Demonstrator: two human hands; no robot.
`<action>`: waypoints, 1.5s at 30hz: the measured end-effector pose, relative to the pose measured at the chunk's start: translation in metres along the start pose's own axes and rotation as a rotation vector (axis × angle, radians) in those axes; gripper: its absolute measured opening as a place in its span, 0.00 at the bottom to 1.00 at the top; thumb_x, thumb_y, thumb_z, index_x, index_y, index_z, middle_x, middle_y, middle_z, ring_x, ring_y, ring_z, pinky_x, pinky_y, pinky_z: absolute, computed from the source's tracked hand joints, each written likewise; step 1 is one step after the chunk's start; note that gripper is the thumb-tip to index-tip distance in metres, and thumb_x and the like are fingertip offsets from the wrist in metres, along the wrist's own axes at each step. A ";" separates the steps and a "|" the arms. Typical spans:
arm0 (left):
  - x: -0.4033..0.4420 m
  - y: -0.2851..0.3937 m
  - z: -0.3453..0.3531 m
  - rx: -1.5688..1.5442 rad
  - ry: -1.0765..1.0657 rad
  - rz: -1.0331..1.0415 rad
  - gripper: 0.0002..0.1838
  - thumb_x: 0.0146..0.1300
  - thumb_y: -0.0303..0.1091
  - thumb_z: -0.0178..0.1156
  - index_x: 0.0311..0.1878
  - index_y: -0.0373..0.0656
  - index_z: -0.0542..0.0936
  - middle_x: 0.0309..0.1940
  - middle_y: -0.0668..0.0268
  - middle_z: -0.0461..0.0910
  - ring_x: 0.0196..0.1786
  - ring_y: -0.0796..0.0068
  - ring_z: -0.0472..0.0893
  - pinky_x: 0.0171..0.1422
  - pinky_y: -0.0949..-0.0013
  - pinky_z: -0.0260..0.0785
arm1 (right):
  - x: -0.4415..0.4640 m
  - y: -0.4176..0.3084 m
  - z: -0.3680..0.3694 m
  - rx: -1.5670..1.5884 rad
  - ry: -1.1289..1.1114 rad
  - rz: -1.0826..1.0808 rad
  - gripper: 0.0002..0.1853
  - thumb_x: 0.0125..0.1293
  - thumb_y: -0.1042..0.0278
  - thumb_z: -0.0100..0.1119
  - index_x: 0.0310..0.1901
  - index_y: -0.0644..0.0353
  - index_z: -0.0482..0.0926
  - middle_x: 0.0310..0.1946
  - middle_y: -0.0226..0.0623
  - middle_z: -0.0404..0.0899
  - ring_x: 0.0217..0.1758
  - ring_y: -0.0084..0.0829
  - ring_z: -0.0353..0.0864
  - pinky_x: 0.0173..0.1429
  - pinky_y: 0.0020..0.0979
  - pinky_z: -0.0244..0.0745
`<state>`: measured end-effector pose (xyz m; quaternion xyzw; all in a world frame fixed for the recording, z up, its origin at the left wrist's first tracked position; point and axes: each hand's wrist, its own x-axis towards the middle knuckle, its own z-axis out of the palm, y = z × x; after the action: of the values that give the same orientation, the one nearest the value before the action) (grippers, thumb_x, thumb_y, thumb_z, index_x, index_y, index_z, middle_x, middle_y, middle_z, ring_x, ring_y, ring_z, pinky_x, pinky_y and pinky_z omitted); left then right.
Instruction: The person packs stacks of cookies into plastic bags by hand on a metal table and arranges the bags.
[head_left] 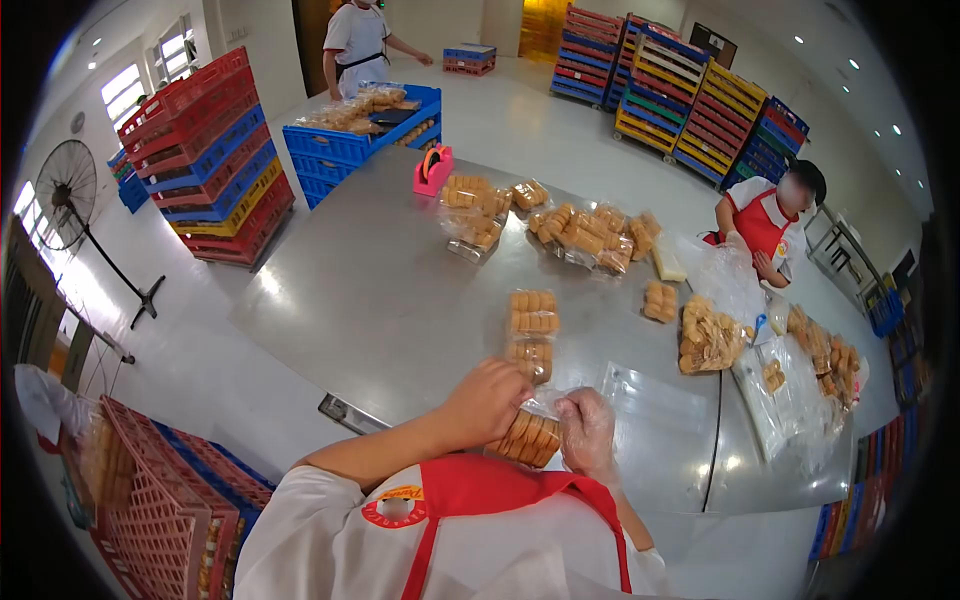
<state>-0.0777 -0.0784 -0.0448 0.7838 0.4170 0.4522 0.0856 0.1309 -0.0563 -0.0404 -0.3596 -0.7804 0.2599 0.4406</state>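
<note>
Head-worn view, facing forward and down, wide

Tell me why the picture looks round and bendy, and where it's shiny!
Head view: the wide lens probably bends the metal table and leaves dark corners; light glares off the table's left side and the floor near the pedestal fan.

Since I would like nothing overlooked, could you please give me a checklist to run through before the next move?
1. Left hand gripping the clear plastic bag of golden-brown baked pieces: ok, near its top.
2. Right hand there too, in its clear plastic glove: ok.
3. Bag fully closed: cannot tell, the hands partly hide its top.
4. Bright pink tape dispenser close to the hands: not ok, it stands near the far edge of the grey metal table.
</note>
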 end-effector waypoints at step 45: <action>-0.031 0.010 0.020 -0.861 -0.045 -1.044 0.06 0.69 0.31 0.60 0.36 0.42 0.78 0.33 0.71 0.78 0.36 0.82 0.75 0.42 0.74 0.68 | -0.018 -0.002 0.000 0.805 -0.144 0.843 0.13 0.73 0.64 0.61 0.44 0.67 0.83 0.38 0.32 0.83 0.40 0.20 0.79 0.48 0.25 0.76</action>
<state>-0.0639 -0.1026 -0.0706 0.3847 0.5218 0.4609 0.6060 0.1363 -0.0715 -0.0485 -0.4247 -0.4381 0.7122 0.3469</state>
